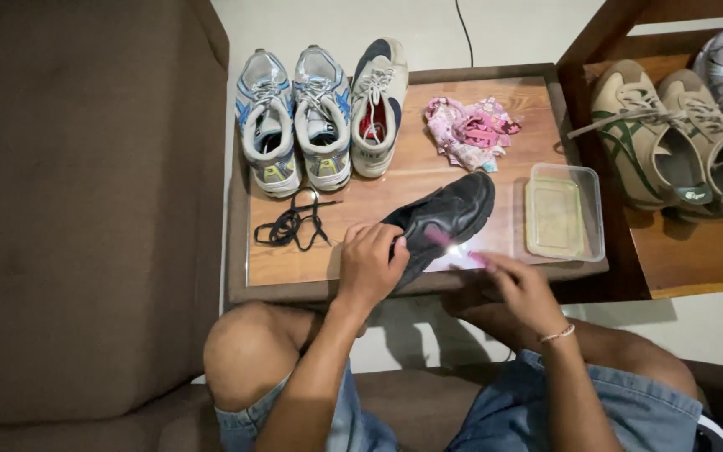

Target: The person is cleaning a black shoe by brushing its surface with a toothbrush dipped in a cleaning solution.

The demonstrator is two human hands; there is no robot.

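At six o'clock on the table (278, 259), the left hand (368, 266) grips the heel of the black shoe (445, 219), fingers curled around it, while the right hand (522, 286) pinches a small pink tool (462, 249) against its side. Its lace (293, 224) already lies loose at nine o'clock; cloth (470, 132) and tub (564, 211) sit untouched, so the cleaning seems barely started.

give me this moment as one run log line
left hand: holds black shoe | right hand: pink brush on shoe | black lace: loose on table
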